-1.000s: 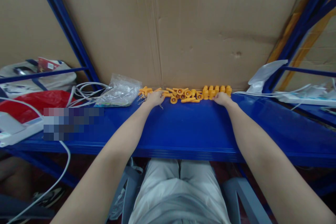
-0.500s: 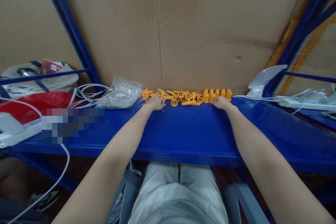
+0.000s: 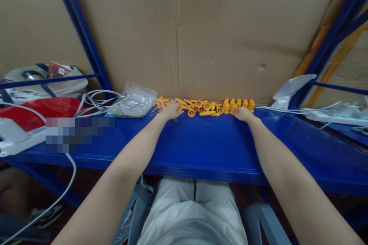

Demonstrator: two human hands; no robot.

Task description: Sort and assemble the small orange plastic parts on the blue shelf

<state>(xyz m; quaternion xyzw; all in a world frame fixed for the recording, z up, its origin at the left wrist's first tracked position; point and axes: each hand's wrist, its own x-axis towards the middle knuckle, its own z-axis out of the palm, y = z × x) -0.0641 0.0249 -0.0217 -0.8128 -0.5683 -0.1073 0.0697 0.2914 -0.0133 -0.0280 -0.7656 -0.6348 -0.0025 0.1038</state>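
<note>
Left hand (image 3: 171, 110): Palm down, fingers spread over orange pieces (image 3: 161, 101) at the left end of the line; whether any is gripped beneath the palm cannot be told.
Right hand (image 3: 243, 114): Fingers curled at the near side of the bottles (image 3: 234, 107); whether it pinches one or merely rests there is hidden.
Orange line: Pieces, cups (image 3: 207, 106), sticks (image 3: 207, 114) and bottles lie or stand along the back of the blue surface (image 3: 201, 145), close to the cardboard (image 3: 244, 26), the loose heap between the two hands.
Coils (image 3: 155, 110): Small, thin and scattered beside the left hand; a sweep of the palm could drag them under the pieces or push them toward the bag (image 3: 133, 99), where they would be easily lost.
Bottles: Packed upright in close rows; a nudge from the curled fingers could topple one into its neighbours.
Cups: Several lie with round mouths facing the camera; being round, they could roll toward the near edge if the heap is disturbed.
Cable (image 3: 276, 109): Runs just right of the bottles; a hand drifting that way might snag it.
</note>
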